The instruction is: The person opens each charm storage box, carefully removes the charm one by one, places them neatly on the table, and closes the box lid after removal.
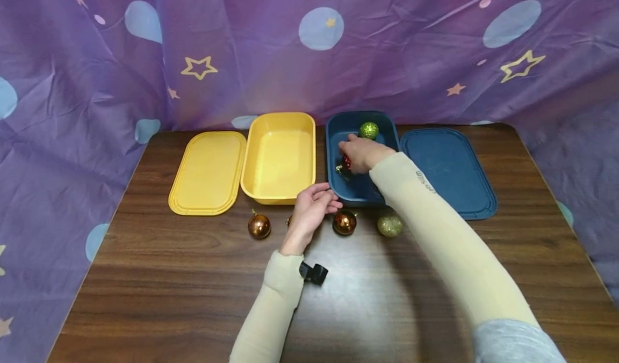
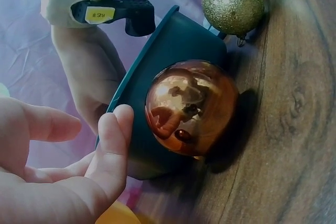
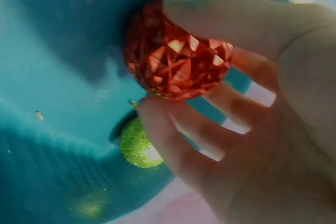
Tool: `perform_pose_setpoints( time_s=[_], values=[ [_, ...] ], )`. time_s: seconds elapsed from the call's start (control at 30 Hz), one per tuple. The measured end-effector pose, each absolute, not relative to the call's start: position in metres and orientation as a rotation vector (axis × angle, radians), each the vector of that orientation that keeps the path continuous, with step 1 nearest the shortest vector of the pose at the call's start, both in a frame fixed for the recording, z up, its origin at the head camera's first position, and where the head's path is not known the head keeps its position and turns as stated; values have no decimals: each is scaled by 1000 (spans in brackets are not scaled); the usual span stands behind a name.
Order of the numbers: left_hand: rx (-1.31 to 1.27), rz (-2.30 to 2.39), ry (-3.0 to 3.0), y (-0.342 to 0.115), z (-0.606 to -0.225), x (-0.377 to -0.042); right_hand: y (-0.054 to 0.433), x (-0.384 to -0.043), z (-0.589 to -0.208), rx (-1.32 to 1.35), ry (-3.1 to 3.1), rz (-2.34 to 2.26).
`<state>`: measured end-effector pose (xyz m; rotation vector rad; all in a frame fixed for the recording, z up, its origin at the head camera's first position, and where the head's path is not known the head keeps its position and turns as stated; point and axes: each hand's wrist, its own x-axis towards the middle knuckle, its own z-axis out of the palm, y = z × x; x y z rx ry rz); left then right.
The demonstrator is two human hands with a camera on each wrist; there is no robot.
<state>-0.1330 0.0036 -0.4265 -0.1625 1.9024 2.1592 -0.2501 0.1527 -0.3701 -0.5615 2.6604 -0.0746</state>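
Note:
Inside the blue box (image 1: pixel 358 191), my right hand (image 1: pixel 365 153) pinches a red faceted Christmas ball (image 3: pixel 178 61) between thumb and fingers, low over the box floor. Behind it in the same box lies a green glitter ball (image 1: pixel 369 130). My left hand (image 1: pixel 311 210) has its fingers loosely bent and holds nothing, its fingertips at the near left corner of the blue box. Just right of those fingers a shiny copper ball (image 2: pixel 191 108) sits on the table against the box front. A gold glitter ball (image 1: pixel 389 224) rests farther right, beside the right sleeve.
Left of the blue box stands a yellow box (image 1: pixel 285 159), with a yellow lid (image 1: pixel 208 172) lying beside it. A blue lid (image 1: pixel 450 169) lies at the right, partly under the right arm. Another copper ball (image 1: pixel 259 226) sits before the yellow box. A purple curtain (image 1: pixel 251 46) hangs behind.

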Motion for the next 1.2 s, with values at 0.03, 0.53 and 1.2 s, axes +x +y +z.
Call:
perform_pose_setpoints(
  time_s=[0.03, 0.53, 1.2],
  values=[
    [-160, 2162, 1902, 3, -427, -133, 153, -249, -369, -569, 2655, -78],
    [-149, 2146, 1911, 2, -426, -132, 172, -235, -361, -586, 2614, -255],
    [-176, 2131, 1925, 4, -425, -132, 194, -212, -358, -616, 2738, -666]
  ],
)
